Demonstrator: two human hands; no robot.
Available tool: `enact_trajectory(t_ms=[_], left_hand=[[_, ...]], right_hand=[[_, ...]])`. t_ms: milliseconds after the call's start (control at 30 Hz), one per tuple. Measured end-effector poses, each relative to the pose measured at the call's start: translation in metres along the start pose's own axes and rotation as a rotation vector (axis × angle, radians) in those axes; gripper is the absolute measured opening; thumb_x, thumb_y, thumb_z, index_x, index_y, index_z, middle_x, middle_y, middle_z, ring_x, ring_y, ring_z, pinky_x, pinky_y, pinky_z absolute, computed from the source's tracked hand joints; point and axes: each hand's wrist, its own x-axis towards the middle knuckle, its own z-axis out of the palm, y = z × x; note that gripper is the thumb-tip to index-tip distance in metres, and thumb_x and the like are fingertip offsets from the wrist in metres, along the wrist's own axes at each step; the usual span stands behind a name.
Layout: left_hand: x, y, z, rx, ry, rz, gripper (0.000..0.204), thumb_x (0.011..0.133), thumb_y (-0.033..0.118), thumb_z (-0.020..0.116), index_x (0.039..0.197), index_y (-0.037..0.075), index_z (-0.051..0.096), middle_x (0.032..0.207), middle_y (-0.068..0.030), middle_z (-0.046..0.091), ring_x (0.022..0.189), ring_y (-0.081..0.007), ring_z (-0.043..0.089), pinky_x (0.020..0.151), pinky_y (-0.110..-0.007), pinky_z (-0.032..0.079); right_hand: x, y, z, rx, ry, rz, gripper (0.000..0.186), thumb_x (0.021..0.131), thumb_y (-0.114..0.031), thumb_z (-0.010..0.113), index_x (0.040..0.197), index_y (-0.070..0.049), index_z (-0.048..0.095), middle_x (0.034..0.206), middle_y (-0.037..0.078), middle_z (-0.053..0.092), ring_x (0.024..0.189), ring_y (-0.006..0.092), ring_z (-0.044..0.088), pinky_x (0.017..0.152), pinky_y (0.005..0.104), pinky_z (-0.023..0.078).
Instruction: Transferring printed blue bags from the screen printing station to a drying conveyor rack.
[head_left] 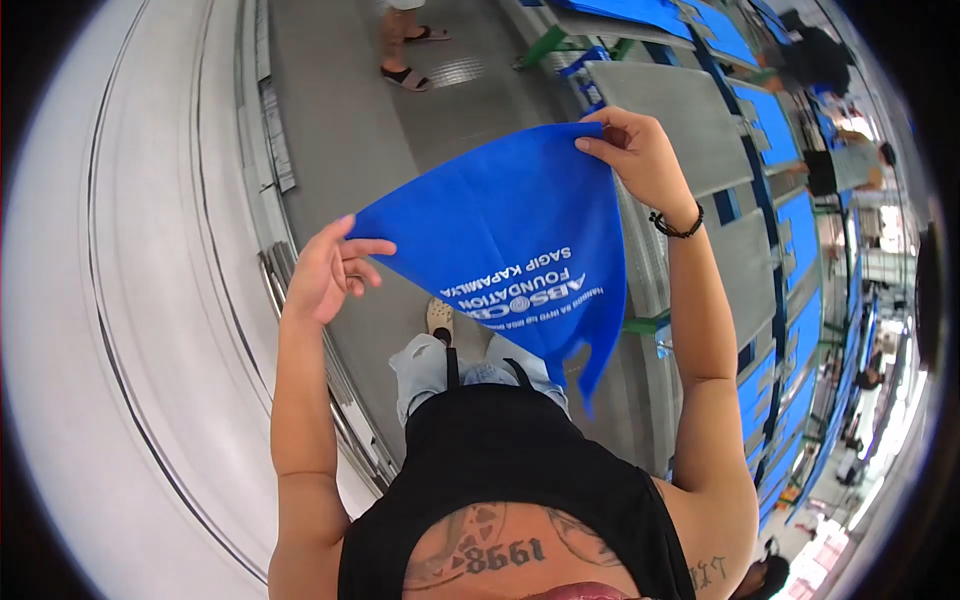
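Observation:
A blue fabric bag [490, 210] with white printing hangs stretched out between my two hands, in front of my body. My right hand [632, 150] pinches its upper right corner between thumb and fingers. At the left corner, my left hand [335, 265] has the edge between thumb and index finger, while its other fingers are loosely bent. Narrow, strap-like parts around a cut-out dangle at the bag's lower right end.
To the right runs a long row of grey boards [670, 120] and blue fabric pieces [765, 120] on a green-legged frame. A white wall [150, 300] curves along the left. Another person's feet [405, 78] stand ahead on the grey floor; other people are at the far right.

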Motion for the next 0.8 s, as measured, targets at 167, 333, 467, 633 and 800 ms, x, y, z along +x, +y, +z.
enact_trajectory(t_ms=[167,333,467,633,800], left_hand=[[0.022,-0.014,-0.026,0.339,-0.018,0.108,0.032,0.088,0.020,0.067,0.111,0.005,0.052,0.087,-0.0135,0.070,0.052,-0.0118,0.057,0.045,-0.022,0.041],[0.066,-0.066,-0.043,0.503,0.127,0.121,0.021,0.089,0.015,0.067,0.105,0.004,0.058,0.077,-0.0090,0.068,0.053,-0.0091,0.054,0.048,-0.022,0.040],[0.122,-0.078,-0.030,0.685,0.201,0.282,0.012,0.088,0.012,0.067,0.096,0.004,0.061,0.067,-0.0026,0.061,0.055,-0.0070,0.051,0.050,-0.023,0.037],[0.187,-0.132,-0.048,0.648,0.184,0.381,0.013,0.087,0.010,0.068,0.096,0.003,0.061,0.066,0.0000,0.056,0.060,-0.0070,0.051,0.056,-0.024,0.040],[0.282,-0.188,-0.051,0.704,0.190,0.290,0.010,0.085,0.009,0.068,0.093,0.005,0.064,0.073,-0.0064,0.060,0.063,-0.0131,0.055,0.061,-0.028,0.045]], right_hand=[[0.015,0.046,0.040,0.196,0.034,-0.019,0.018,0.086,-0.003,0.068,0.103,0.002,0.064,0.085,0.001,0.065,0.078,0.0067,0.060,0.070,0.0217,0.048],[-0.013,0.117,0.082,0.129,0.192,0.026,0.014,0.088,-0.005,0.066,0.100,0.000,0.062,0.077,0.002,0.061,0.069,0.0068,0.053,0.064,0.0232,0.045],[-0.019,0.186,0.091,0.037,0.264,0.134,0.012,0.090,-0.005,0.064,0.100,0.000,0.060,0.071,0.002,0.058,0.064,0.0070,0.051,0.060,0.0238,0.044],[-0.033,0.271,0.121,0.100,0.273,0.297,0.010,0.090,-0.005,0.064,0.098,0.000,0.060,0.072,0.002,0.060,0.065,0.0059,0.053,0.060,0.0221,0.044],[-0.026,0.370,0.133,0.148,0.387,0.480,0.009,0.090,-0.004,0.063,0.098,-0.001,0.060,0.079,0.000,0.062,0.070,0.0062,0.056,0.063,0.0215,0.046]])
